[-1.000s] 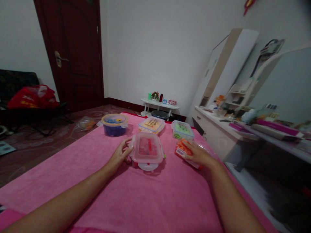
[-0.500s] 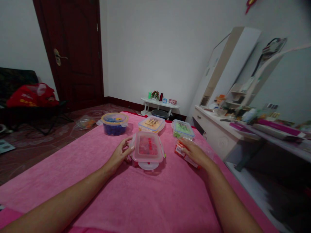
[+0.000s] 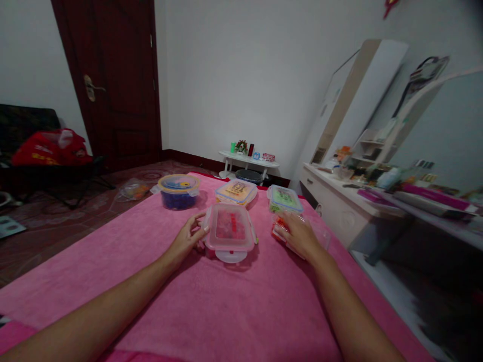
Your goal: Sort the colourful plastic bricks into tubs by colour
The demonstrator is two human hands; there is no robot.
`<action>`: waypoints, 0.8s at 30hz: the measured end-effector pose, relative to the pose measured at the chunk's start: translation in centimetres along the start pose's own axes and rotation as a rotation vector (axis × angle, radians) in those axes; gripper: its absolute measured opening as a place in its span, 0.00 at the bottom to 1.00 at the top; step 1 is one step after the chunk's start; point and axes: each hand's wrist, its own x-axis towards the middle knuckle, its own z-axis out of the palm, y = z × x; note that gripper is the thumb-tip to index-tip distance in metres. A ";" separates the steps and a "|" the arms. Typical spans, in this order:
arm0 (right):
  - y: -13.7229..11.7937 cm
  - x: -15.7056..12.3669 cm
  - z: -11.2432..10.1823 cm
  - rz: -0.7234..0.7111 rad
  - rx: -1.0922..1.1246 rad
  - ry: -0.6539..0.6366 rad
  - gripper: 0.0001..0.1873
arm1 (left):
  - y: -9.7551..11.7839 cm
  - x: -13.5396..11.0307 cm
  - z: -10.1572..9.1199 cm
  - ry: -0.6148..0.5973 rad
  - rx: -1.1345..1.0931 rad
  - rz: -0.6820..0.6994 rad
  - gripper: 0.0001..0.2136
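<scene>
My left hand (image 3: 188,239) rests against the left side of a clear lidded box with red contents (image 3: 230,234), fingers curled on its edge. My right hand (image 3: 296,236) lies on top of a box with orange contents (image 3: 281,232), its fingers closed over the box's near edge. Both boxes sit on a pink cloth (image 3: 226,301). Behind them stand a round tub with dark blue contents (image 3: 178,191), a box with a yellow-orange label (image 3: 236,191) and a box with green contents (image 3: 284,199).
A dark red door (image 3: 113,85) is at the back left, with a red bag (image 3: 49,148) on a dark seat. A small white table (image 3: 249,163) stands by the far wall. A white dresser (image 3: 339,201) with clutter runs along the right.
My right hand has slid left and a little further over the orange box, covering more of it. My left hand and the red box have stayed put.
</scene>
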 end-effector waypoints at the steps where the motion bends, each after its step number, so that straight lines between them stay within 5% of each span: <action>1: -0.4 0.2 -0.1 -0.006 0.010 0.047 0.20 | 0.0 0.0 0.0 0.005 -0.003 -0.003 0.28; 4: -2.5 0.4 -0.1 -0.007 0.169 0.130 0.19 | -0.2 0.0 0.1 0.039 -0.010 -0.018 0.28; 11: -9.1 -1.0 2.3 -0.035 0.544 -0.065 0.19 | -0.6 0.2 -0.2 -0.017 0.007 -0.060 0.25; 19: -8.4 -0.8 4.4 0.142 0.893 0.024 0.25 | 0.3 1.3 -1.0 -0.060 -0.029 -0.183 0.22; 24: -9.0 -0.3 4.1 0.225 0.974 0.092 0.26 | 2.8 2.5 -1.0 0.091 0.167 0.065 0.19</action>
